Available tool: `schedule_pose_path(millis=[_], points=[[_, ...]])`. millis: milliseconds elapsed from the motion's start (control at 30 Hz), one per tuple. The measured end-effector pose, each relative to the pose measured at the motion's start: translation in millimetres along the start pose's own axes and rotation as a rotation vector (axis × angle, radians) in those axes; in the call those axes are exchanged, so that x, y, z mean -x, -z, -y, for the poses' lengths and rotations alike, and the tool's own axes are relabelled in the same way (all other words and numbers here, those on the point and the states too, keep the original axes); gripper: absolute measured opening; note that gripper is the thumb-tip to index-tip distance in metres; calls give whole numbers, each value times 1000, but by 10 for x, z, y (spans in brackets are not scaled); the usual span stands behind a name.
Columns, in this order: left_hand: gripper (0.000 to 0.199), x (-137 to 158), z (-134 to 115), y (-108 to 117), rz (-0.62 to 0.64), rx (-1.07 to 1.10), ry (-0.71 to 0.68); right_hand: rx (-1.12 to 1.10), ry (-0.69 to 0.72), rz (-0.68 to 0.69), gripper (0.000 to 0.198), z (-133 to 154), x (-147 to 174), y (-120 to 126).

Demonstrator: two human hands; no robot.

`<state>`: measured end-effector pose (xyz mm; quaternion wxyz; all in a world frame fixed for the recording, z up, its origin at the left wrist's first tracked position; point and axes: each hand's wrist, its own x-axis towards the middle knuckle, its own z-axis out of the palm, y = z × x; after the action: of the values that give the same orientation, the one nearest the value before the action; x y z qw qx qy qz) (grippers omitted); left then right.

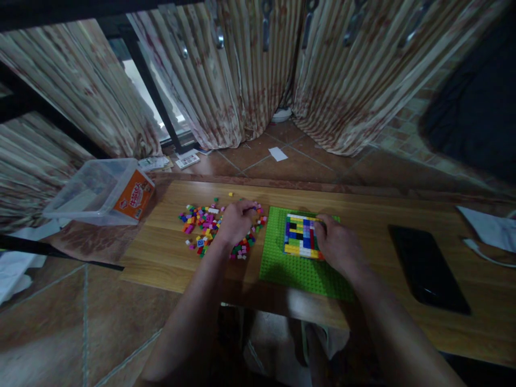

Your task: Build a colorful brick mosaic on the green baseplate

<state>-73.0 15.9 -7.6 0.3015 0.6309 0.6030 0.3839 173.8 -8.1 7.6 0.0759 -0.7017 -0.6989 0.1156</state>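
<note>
My left hand (237,221) reaches over a spread of small loose building bricks (206,219) in many colours. Its fingers are pinched together at the far right side of the spread; what is between them is too small to make out. A green studded baseplate (282,274) lies to the right of the loose bricks. On it stands a rectangular multicoloured brick build (298,235) with white, yellow, blue and red pieces. My right hand (337,243) is closed at the right edge of this build, thumb and fingers touching it and hiding that end.
A clear plastic tub (92,193) with an orange label stands beyond the table's left end. To the right, a black tablet-like slab (429,269) lies on the wooden table (157,247), near white paper (489,228) and a white cable (484,252). Curtains hang behind.
</note>
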Motion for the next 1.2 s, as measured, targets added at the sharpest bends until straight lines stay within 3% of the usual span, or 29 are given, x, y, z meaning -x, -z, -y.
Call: schedule_pose_path(millis=[267,433,567,833,1000,1200], points=[[19,-25,42,-51,-71,84,53,4,-13,13,41,18,1,18],[20,-20,-2,0,-38,-143,-32,2,-8,14,41,19,1,21],[24,11,-98,48,-35,-349,-20,-4,-13,3,42,13,-1,12],[23,15,-149,89,-70,-457,32,2,-4,-2,42,-4,-16,-15],[23,40,-186,106,-66,-331,5,-4,-18,11,41,16,-11,12],[22,191,-253,-130,120,27,-79,-16,-28,29,39,49,-1,50]])
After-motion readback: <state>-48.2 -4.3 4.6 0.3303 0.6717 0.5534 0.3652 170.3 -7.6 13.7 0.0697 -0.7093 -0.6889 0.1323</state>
